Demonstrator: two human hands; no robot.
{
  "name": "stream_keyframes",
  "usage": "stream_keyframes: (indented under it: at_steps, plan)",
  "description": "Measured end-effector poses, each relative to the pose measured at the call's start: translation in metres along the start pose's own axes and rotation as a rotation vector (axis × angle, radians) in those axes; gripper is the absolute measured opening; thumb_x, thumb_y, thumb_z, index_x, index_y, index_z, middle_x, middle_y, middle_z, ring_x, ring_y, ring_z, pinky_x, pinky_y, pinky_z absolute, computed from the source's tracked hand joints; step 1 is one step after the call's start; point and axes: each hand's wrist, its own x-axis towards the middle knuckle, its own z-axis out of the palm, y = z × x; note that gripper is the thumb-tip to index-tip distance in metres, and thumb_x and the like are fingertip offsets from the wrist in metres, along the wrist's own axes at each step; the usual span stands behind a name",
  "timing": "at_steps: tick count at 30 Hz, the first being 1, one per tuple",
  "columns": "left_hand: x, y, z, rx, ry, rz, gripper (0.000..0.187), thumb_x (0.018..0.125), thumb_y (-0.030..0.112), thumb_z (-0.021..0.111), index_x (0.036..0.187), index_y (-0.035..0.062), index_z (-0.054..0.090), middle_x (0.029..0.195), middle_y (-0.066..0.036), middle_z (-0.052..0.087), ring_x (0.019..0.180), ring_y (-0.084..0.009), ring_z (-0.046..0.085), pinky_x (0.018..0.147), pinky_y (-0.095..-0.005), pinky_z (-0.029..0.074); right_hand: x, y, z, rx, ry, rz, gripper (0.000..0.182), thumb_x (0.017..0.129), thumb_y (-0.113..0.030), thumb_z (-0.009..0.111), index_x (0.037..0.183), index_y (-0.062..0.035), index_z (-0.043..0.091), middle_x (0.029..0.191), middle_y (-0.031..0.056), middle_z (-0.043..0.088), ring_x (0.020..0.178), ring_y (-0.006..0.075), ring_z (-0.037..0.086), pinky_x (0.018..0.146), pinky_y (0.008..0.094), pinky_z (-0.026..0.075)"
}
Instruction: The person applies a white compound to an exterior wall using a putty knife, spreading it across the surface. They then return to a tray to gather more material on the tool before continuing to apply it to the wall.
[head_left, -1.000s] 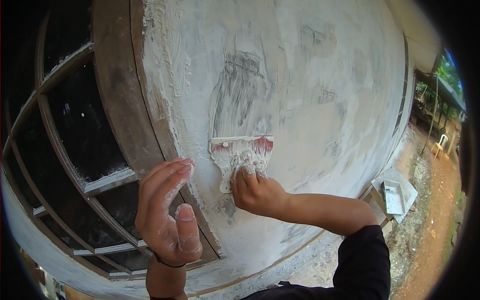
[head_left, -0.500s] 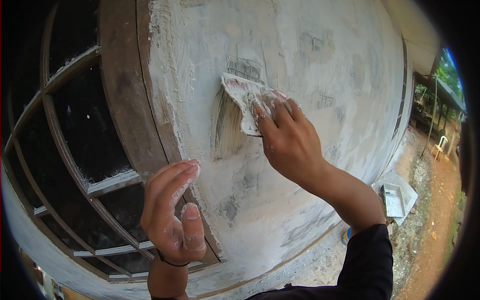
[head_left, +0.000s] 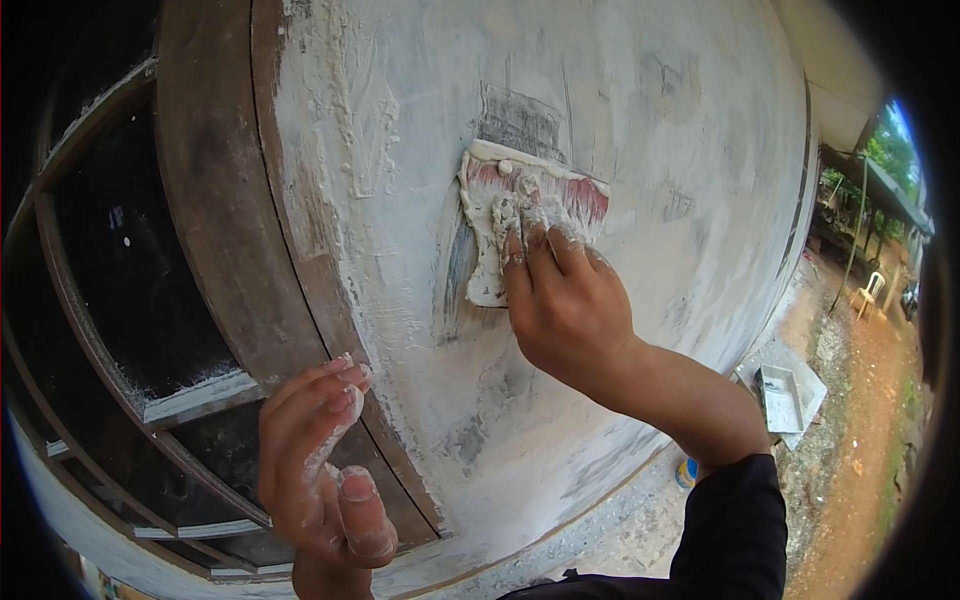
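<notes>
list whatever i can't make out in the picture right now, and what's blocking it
All in the head view:
- Middle of the scraper: under the right hand and thick paste.
- Wall directly behind the scraper: covered by it.
- Left forearm: cut off by the bottom edge.
- Blue and yellow object: small, partly behind the dark sleeve.
- Whatever lies behind the window panes: lost in darkness.

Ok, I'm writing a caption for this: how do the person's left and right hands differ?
The right hand holds the paste-smeared spreader at the wall; the left hand holds no visible tool. The right hand shows its back; the left hand, loosely curled, shows its thumb side. The right hand sits higher in the picture than the left hand. Both carry white smears.
</notes>
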Motion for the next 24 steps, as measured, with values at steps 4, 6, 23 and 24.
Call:
stream_keyframes:
  at_steps: [4, 6, 23, 24]
  plan:
    - [-0.002, -0.005, 0.003, -0.033, -0.045, 0.018, 0.048, 0.082, 0.029, 0.04, 0.118, -0.0022, 0.048, 0.111, -0.022, 0.055, 0.102, -0.0314, 0.056, 0.088, -0.0428, 0.046, 0.005, 0.003, -0.009, 0.013, -0.078, -0.112, 0.022, 0.061, -0.007, 0.058, 0.075, 0.0086, 0.063, 0.072, 0.0177, 0.058, 0.079, 0.0274, 0.054, 0.056, 0.0274, 0.049]
    - [-0.002, -0.008, 0.007, -0.048, -0.06, 0.036, 0.048, 0.082, 0.029, 0.041, 0.119, -0.0011, 0.048, 0.111, -0.022, 0.055, 0.102, -0.0312, 0.056, 0.087, -0.0427, 0.047, 0.008, 0.005, -0.018, 0.024, -0.211, -0.122, 0.025, 0.063, -0.007, 0.058, 0.081, 0.0102, 0.063, 0.076, 0.0202, 0.059, 0.081, 0.0277, 0.055, 0.059, 0.029, 0.05]
    - [-0.007, 0.016, 0.005, -0.118, 0.01, -0.07, 0.037, 0.085, 0.024, 0.044, 0.108, -0.0036, 0.051, 0.099, -0.021, 0.06, 0.096, -0.0335, 0.057, 0.088, -0.0449, 0.044, 0.012, -0.001, -0.052, 0.224, -0.641, -0.238, 0.007, 0.062, -0.007, 0.062, 0.061, -0.0004, 0.063, 0.063, 0.0111, 0.058, 0.069, 0.0208, 0.055, 0.053, 0.03, 0.049]
    - [-0.008, 0.019, 0.003, -0.117, 0.006, -0.074, 0.037, 0.085, 0.024, 0.044, 0.108, -0.0036, 0.051, 0.099, -0.021, 0.06, 0.096, -0.0335, 0.057, 0.088, -0.0449, 0.044, 0.003, -0.004, -0.053, 0.262, -0.682, -0.244, 0.007, 0.063, -0.008, 0.061, 0.06, -0.0016, 0.063, 0.063, 0.01, 0.058, 0.069, 0.021, 0.055, 0.053, 0.0304, 0.049]
